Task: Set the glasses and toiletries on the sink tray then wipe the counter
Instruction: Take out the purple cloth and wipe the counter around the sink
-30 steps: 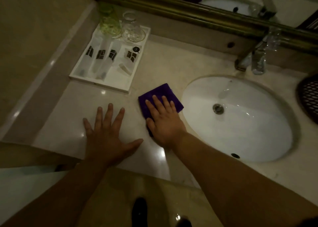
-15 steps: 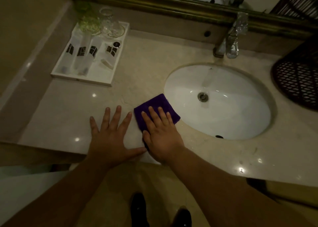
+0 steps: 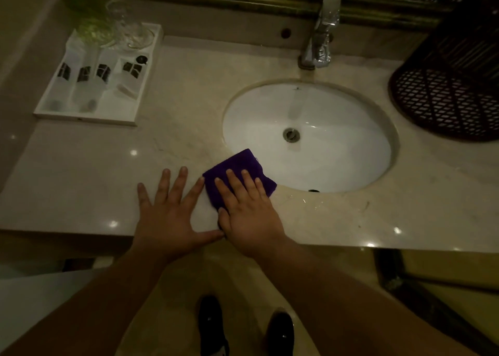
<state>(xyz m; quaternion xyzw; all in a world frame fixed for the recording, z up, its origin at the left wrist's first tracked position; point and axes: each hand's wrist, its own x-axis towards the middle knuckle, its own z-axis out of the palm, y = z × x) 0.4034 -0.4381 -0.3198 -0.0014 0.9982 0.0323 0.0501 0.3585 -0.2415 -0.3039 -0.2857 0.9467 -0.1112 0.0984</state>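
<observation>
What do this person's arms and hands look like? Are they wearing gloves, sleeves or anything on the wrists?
Both the left hand and the right hand are bare: no gloves, and no rings, watch or bracelet that I can see in this dim light. The forearms are uncovered too, with no sleeve showing anywhere in view.

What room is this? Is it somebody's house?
A bathroom, probably a hotel's. There is a white sink with a tap set in a stone counter, and a tray of matching little toiletry bottles and glasses.
</observation>
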